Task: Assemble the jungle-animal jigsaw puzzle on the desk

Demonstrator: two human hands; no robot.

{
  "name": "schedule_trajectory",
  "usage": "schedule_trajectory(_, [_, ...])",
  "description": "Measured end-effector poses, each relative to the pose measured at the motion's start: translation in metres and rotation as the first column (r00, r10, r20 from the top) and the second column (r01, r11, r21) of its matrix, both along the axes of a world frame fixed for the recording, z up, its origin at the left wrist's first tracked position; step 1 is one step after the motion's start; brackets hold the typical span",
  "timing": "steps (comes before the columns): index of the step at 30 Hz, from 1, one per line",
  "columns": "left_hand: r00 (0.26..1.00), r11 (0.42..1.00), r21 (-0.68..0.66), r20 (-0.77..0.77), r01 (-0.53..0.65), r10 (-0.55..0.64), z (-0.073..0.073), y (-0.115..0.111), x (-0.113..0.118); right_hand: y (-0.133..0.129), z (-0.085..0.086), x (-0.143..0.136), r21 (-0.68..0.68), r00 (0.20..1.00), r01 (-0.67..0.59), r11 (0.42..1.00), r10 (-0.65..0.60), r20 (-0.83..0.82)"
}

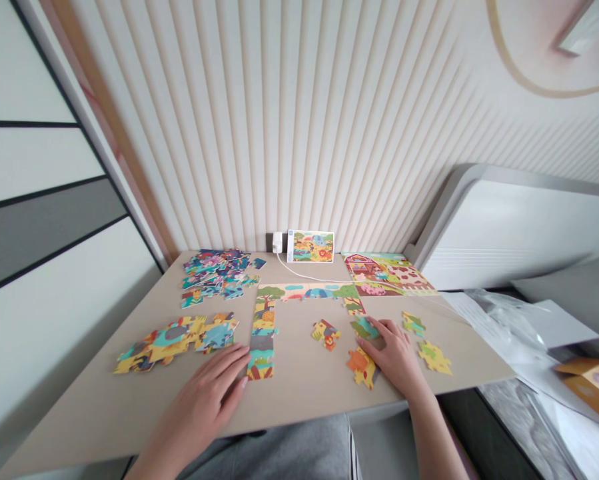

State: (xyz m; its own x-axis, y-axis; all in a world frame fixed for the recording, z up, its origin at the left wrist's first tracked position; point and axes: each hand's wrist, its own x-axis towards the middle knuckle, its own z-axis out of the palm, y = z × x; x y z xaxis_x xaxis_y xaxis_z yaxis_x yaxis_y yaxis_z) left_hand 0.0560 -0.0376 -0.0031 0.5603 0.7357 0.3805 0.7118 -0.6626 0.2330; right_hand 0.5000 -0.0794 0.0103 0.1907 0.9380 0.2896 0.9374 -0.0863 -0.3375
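A partly joined puzzle border lies in front of me, with a left column (263,343) and a top row (309,291). My left hand (212,387) lies on the table with fingers stretched, its fingertips at the lower left edge of that column. At the right, my right hand (395,350) has thumb and index finger at a green and teal puzzle piece (363,327), below the border's short right column (354,305). Under its palm side sits a yellow and orange piece (363,367), partly covered. A small joined cluster (326,333) lies inside the border.
Yellow and blue pieces (179,340) are heaped at the left, with a darker pile (219,270) behind. A picture card (310,247) leans at the wall beside a white charger (278,243) and its cable. A farm puzzle (389,274) and loose yellow pieces (434,357) lie right.
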Motion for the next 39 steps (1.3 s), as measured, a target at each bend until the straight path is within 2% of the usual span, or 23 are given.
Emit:
schedule_trajectory(12, [1.0, 1.0, 0.013, -0.002, 0.001, -0.001, 0.003, -0.001, 0.001, -0.002, -0.001, 0.001, 0.067, 0.991, -0.114, 0.991, 0.118, -0.059])
schedule_trajectory(20, [1.0, 1.0, 0.029, -0.005, 0.006, -0.006, 0.001, 0.0, 0.0, -0.003, 0.002, -0.002, 0.087, 0.988, -0.137, 0.987, 0.142, -0.057])
schedule_trajectory(27, [1.0, 1.0, 0.014, 0.011, 0.004, -0.005, 0.002, -0.001, 0.0, -0.005, 0.001, -0.003, 0.109, 0.995, -0.096, 0.989, 0.097, -0.004])
schedule_trajectory(30, [0.999, 1.0, 0.03, 0.033, 0.004, -0.005, 0.002, -0.001, 0.001, -0.002, -0.005, -0.002, 0.121, 1.0, -0.027, 0.992, 0.025, 0.018])
schedule_trajectory(33, [1.0, 0.999, 0.041, 0.021, 0.01, -0.01, 0.002, 0.0, 0.001, 0.002, -0.01, 0.003, 0.172, 0.995, 0.095, 0.98, -0.101, 0.027])
schedule_trajectory(36, [1.0, 1.0, 0.025, 0.007, 0.01, -0.01, 0.001, 0.0, 0.0, 0.0, -0.009, 0.015, 0.253, 0.957, 0.263, 0.931, -0.285, 0.051])
schedule_trajectory(39, [1.0, 1.0, 0.006, 0.002, 0.006, -0.006, 0.001, -0.001, 0.0, -0.014, -0.003, 0.037, 0.225, 0.864, 0.453, 0.863, -0.487, 0.13])
